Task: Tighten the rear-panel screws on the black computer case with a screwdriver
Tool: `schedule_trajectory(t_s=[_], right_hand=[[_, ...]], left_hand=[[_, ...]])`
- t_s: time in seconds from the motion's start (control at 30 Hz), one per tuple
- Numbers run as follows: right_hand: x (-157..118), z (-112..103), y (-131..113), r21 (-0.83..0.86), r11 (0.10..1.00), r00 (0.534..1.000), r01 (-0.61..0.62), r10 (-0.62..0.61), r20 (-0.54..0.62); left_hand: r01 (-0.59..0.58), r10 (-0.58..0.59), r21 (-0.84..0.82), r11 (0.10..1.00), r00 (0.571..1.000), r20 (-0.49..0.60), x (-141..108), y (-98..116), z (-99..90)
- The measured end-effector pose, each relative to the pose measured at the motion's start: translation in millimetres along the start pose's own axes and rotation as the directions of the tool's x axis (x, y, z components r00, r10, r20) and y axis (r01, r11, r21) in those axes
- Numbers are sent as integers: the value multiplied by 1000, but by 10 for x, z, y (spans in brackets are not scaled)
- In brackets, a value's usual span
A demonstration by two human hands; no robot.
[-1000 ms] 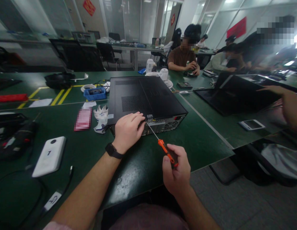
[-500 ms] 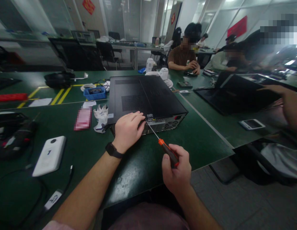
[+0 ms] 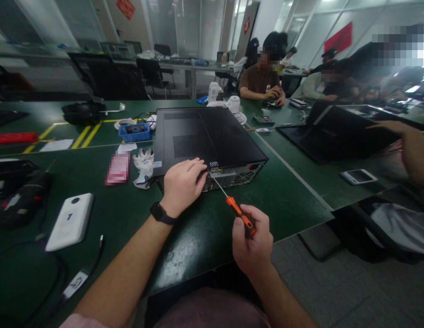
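Rolling within the grip of the right hand [image 3: 253,239], the screwdriver [image 3: 235,208] now shows more orange; its tip stays against the black case [image 3: 229,136] on the tabletop [image 3: 290,200], likely turning a fastener. The left hand [image 3: 183,184] rests there, its grip hidden.

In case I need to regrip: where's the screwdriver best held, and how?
Likely by its thick handle, from the near right, as the right hand holds it: the handle points back at the wearer, while the thin shaft slants forward-left toward the black case.
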State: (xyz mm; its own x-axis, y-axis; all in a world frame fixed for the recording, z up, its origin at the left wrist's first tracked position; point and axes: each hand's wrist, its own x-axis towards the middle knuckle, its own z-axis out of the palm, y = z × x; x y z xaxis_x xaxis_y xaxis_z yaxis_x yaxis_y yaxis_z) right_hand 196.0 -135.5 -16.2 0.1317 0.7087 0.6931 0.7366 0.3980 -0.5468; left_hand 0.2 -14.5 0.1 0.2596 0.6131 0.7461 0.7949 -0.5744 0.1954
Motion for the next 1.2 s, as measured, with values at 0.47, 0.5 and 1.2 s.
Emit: schedule_trajectory(t_s=[0.47, 0.5, 1.2], right_hand=[[25, -12, 33, -44, 998, 999, 33, -33, 10], [24, -14, 29, -36, 999, 999, 28, -27, 23], [50, 13, -14, 8, 998, 998, 68, -68, -12]], left_hand=[[-7, 7, 21, 1000, 1000, -6, 8, 11, -6], [-10, 10, 20, 1000, 1000, -8, 10, 14, -7], [3, -3, -18, 1000, 1000, -4, 4, -1, -7]])
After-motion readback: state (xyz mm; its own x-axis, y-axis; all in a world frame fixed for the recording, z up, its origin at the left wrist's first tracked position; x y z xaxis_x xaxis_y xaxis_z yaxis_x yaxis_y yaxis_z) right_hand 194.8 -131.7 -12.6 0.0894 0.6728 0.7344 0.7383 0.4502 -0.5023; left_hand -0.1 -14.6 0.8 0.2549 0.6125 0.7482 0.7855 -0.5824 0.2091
